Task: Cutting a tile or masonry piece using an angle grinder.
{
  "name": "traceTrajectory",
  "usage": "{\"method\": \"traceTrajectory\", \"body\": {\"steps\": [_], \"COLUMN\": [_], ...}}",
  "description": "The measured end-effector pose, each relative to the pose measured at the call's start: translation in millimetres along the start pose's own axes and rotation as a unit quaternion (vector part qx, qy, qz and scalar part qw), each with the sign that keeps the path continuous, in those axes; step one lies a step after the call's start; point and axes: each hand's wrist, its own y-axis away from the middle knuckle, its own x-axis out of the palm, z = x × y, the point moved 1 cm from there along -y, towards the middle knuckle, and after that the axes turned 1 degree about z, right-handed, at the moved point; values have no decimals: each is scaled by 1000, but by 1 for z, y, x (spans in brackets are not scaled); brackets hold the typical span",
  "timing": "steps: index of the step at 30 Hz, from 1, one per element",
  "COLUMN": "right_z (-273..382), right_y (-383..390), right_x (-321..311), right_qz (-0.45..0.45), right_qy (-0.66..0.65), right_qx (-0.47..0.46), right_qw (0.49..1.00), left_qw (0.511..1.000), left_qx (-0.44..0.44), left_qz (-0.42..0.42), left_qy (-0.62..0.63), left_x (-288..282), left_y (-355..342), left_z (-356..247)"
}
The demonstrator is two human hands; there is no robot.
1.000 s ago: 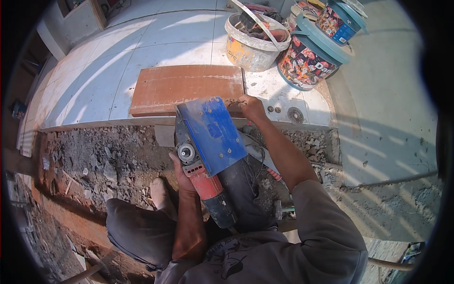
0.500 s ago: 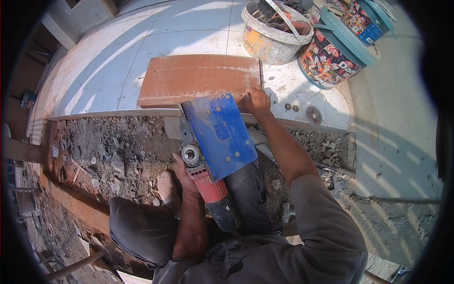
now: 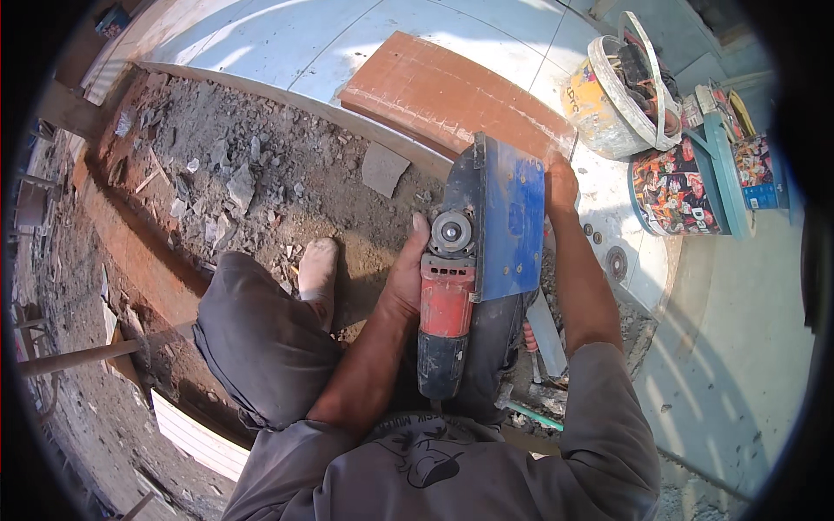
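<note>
An angle grinder (image 3: 446, 317) with a red and black body lies across my lap, its bare spindle facing up. A blue base plate (image 3: 512, 217) with brass-coloured screws is fixed along its right side. My left hand (image 3: 408, 269) is closed around the grinder's head from the left, thumb up. Beside the plate's right edge, at the near corner of a brown slab (image 3: 460, 91), is my right hand (image 3: 562, 184); its fingers are curled, and what they hold, if anything, is hidden. A cutting disc (image 3: 616, 262) and two small metal rings (image 3: 592, 233) lie on the tiles.
At the right stand a whitish bucket (image 3: 599, 108) with tools and two patterned pails, one with a teal rim (image 3: 678, 191). Rubble (image 3: 234, 165) fills the trench at left. A red-handled tool (image 3: 530, 337) and a grey tile piece (image 3: 383, 169) lie in the debris.
My view has turned, so the slab and buckets sit further right. The grinder has swung from a slant to nearly upright in view. My left hand still holds it; the right stays by the slab's corner.
</note>
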Motion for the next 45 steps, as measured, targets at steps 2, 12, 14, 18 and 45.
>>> {"method": "traceTrajectory", "body": {"steps": [2, 12, 14, 18, 45], "right_z": [18, 170, 179, 165, 266], "right_y": [-8, 21, 26, 23, 82], "right_x": [-25, -201, -204, -186, -205], "right_qz": [61, 113, 124, 103, 216], "right_qy": [-39, -369, -392, -375, 16], "right_qx": [69, 72, 69, 102, -463], "right_qw": [995, 920, 909, 915, 860], "left_qw": [1000, 999, 999, 999, 996], "left_qx": [-4, -2, -5, 0, 26], "left_qz": [-1, 31, 52, 40, 90], "left_qy": [19, 10, 10, 13, -5], "left_x": [-1, 9, 9, 6, -3], "left_y": [3, 6, 7, 4, -2], "left_z": [-2, -4, -4, -1, 2]}}
